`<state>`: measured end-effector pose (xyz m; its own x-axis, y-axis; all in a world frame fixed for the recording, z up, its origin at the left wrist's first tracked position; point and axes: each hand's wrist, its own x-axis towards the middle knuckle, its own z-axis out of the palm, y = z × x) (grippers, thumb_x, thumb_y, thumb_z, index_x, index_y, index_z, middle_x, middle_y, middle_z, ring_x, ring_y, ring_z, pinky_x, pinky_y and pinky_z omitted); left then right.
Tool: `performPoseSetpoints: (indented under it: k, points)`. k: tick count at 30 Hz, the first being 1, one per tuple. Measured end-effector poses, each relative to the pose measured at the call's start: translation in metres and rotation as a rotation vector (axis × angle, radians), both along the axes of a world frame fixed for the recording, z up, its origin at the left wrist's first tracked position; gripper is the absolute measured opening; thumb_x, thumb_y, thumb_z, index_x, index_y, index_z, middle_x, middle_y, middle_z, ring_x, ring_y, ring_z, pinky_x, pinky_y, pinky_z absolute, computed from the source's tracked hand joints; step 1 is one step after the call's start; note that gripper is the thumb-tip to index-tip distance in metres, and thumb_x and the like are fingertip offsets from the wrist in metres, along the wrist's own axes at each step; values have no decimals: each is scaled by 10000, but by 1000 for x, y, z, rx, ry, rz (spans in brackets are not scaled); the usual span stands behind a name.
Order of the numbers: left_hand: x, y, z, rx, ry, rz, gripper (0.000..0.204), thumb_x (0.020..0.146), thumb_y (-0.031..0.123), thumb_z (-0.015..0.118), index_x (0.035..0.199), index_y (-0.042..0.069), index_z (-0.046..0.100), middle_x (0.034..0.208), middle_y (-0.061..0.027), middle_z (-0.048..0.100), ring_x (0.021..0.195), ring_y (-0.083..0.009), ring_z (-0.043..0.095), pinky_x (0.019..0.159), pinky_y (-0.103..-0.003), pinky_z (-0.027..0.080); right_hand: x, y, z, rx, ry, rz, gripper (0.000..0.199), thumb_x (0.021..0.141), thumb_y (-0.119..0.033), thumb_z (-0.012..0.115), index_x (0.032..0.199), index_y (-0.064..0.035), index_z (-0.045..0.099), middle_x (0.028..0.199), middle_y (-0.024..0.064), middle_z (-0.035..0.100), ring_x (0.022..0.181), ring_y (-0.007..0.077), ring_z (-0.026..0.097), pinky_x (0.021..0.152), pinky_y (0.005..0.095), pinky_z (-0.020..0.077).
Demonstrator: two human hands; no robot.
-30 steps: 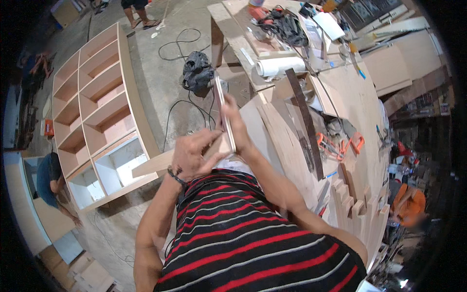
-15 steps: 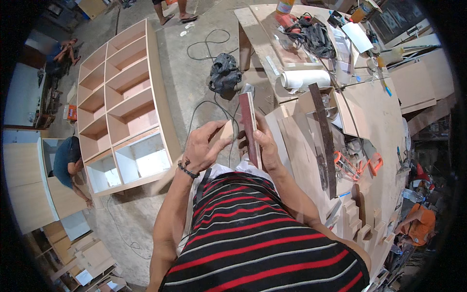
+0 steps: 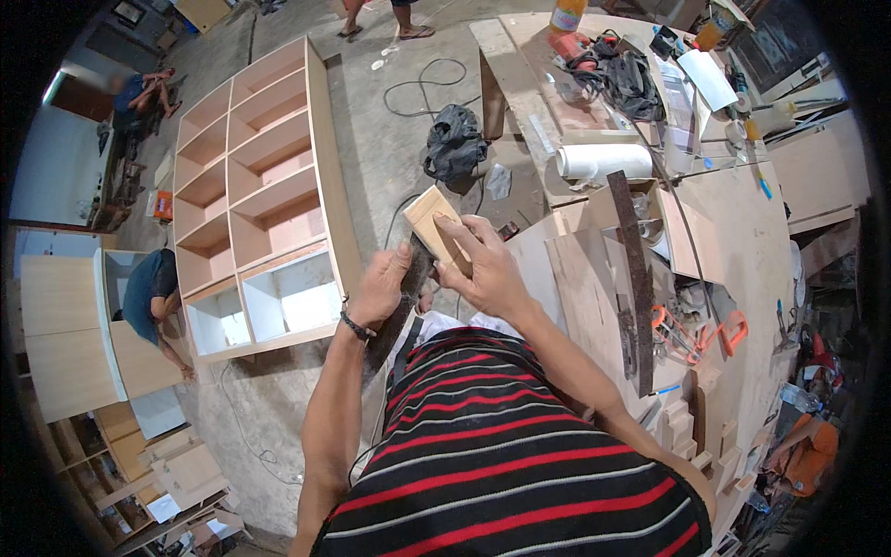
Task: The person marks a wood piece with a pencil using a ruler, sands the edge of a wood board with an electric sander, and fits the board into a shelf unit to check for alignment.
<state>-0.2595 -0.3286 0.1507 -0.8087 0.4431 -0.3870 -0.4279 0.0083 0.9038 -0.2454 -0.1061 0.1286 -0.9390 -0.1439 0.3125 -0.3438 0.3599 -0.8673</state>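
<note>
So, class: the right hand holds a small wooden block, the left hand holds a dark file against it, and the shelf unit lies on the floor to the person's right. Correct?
Not quite. The head view shows the shelf unit to the person's left. The right hand does hold the block, and the left hand the file.

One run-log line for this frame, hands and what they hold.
left hand: grips dark file | right hand: holds small wood panel | file against panel edge | workbench at right

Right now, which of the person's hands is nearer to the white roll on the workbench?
Right. The right hand grips the small wooden block, just left of the white roll; the left hand holds a dark strip farther left.
</note>
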Motion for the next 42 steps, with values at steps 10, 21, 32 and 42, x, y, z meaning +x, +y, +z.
performPoseSetpoints:
  k: [10,21,32,42]
  points:
    - [10,6,13,-165,34,35,699,1132,554,309,1121,-43,672,747,-110,699,551,-162,643,527,-292,527,-4,2,-38,106,-276,-72,635,947,-358,671,1529,-167,506,1259,253,569,1057,431,663,896,488,558]
    - [21,-13,17,-179,106,54,586,1136,458,428,1396,-35,608,1006,-62,691,704,-109,623,620,-247,502,1,86,-38,293,-318,-279,629,941,-371,658,1521,-182,503,1311,234,578,1145,460,620,934,542,530]
    - [9,-52,106,-17,812,582,481,970,337,771,1287,21,594,926,-23,531,871,-146,562,796,-320,486,30,137,-63,998,-223,-383,683,904,-365,765,1499,-130,526,1539,242,476,1358,470,509,1096,568,447]
    - [7,-192,65,402,455,1439,261,1065,276,628,1229,78,580,1155,-117,648,1048,-244,624,952,-428,538,-107,-90,0,391,194,233,841,762,-317,885,1513,-177,533,1395,187,587,1281,375,579,1127,479,408]
